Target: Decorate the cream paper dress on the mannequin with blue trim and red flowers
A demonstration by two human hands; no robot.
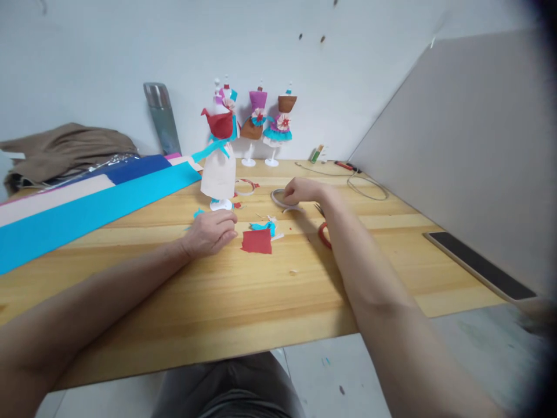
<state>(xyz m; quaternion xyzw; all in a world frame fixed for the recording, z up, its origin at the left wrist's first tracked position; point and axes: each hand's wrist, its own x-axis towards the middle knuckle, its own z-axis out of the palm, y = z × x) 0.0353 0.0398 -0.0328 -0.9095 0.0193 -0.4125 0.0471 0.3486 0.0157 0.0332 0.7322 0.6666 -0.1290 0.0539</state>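
Observation:
My left hand [212, 232] rests on the table with its fingers curled in; nothing shows between them. Just behind it stands a small white dress form [221, 204] in a red paper top [220, 124], a turquoise sash and a pale skirt [219, 173]. Farther forward, my right hand [301, 191] is closed at the right side of a grey tape roll [277, 198], its fingertips hidden. A thin whitish curved strip [293, 209] lies below that hand. Between the hands are a red paper piece [256, 241] and turquoise scraps [263, 227].
Red-handled scissors [323, 234] lie partly behind my right forearm. Another tape ring [246, 187] has red bits on it. Several dressed forms [278, 123] stand at the wall. Coloured paper sheets [100, 200], a flask [162, 119] and brown cloth [72, 152] fill the left; a phone-like slab [478, 265] lies right.

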